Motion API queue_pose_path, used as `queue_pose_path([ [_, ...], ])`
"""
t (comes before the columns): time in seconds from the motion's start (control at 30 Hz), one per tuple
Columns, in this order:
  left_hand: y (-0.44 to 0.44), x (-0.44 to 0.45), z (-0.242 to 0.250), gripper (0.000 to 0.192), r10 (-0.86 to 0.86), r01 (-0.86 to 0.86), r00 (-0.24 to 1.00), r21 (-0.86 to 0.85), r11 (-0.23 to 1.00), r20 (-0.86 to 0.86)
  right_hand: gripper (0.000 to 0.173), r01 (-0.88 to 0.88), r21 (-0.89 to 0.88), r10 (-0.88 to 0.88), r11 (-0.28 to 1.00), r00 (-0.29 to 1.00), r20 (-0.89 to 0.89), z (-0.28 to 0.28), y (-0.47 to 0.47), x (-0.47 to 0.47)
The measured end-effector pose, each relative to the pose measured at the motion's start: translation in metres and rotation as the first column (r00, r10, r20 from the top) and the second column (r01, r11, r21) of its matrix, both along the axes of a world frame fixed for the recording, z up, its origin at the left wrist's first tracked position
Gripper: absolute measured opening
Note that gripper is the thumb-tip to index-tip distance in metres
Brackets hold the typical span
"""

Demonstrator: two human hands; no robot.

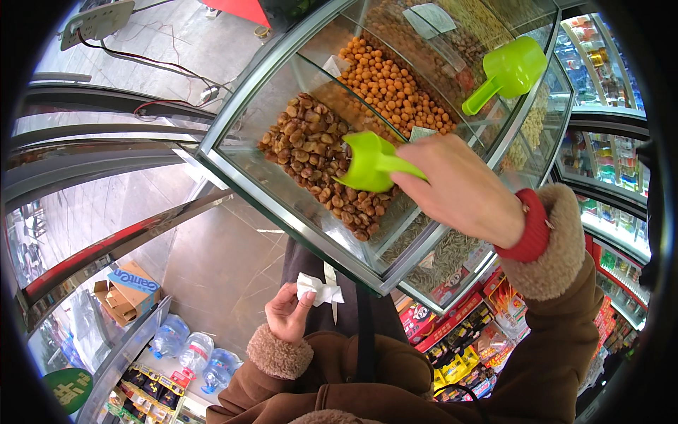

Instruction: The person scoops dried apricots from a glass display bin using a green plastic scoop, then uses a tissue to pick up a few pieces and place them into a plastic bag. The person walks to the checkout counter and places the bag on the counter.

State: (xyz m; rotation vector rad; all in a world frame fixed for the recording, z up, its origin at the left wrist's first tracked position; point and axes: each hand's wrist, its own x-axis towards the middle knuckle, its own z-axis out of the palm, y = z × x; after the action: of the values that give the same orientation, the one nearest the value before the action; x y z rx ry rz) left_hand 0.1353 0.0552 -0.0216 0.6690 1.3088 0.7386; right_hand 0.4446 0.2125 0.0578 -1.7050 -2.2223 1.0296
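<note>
My right hand (455, 183) grips the handle of a lime-green plastic scoop (371, 163). The scoop's mouth is down among brown broad beans (312, 146) in the near compartment of a glass-walled bulk display case (318, 243). Behind a clear divider lie round orange-coated snack balls (392, 82). Down by my lap, my left hand (288, 312) pinches a crumpled white tissue (317, 290) between thumb and fingers. A second green scoop (513, 69) rests upside down toward the far right of the case.
Metal-framed glass edges surround the bins. Packaged snacks (461, 365) hang on shelves under the case, at right. Several large water bottles (196, 352) and a cardboard box (127, 291) are at lower left. A power strip (98, 24) trails cables at upper left; lit coolers (604, 58) line the right.
</note>
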Motion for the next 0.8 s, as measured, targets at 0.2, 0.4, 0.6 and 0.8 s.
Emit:
queue_pose_path([
  [0.2, 0.001, -0.002, 0.0, 0.012, -0.007, 0.007, 1.0, 0.013, 1.0, -0.011, 0.015, -0.042, -0.005, 0.042, 0.999, 0.999, 0.029, 0.004, -0.029, 0.011],
  [0.4, 0.0, -0.002, 0.0, 0.013, -0.004, 0.004, 1.0, 0.0, 1.0, 0.002, 0.015, 0.023, -0.149, -0.006, 0.989, 0.993, 0.114, 0.01, -0.026, 0.013],
  [0.6, -0.001, -0.001, -0.002, 0.014, 0.001, -0.001, 1.0, 0.005, 1.0, 0.027, 0.023, -0.029, -0.125, 0.043, 0.992, 0.993, 0.106, 0.009, -0.023, 0.01],
  [0.8, -0.002, -0.003, -0.004, 0.015, -0.01, 0.01, 1.0, 0.013, 1.0, 0.006, 0.024, -0.025, -0.273, 0.044, 0.962, 0.997, 0.065, -0.012, -0.019, -0.003],
])
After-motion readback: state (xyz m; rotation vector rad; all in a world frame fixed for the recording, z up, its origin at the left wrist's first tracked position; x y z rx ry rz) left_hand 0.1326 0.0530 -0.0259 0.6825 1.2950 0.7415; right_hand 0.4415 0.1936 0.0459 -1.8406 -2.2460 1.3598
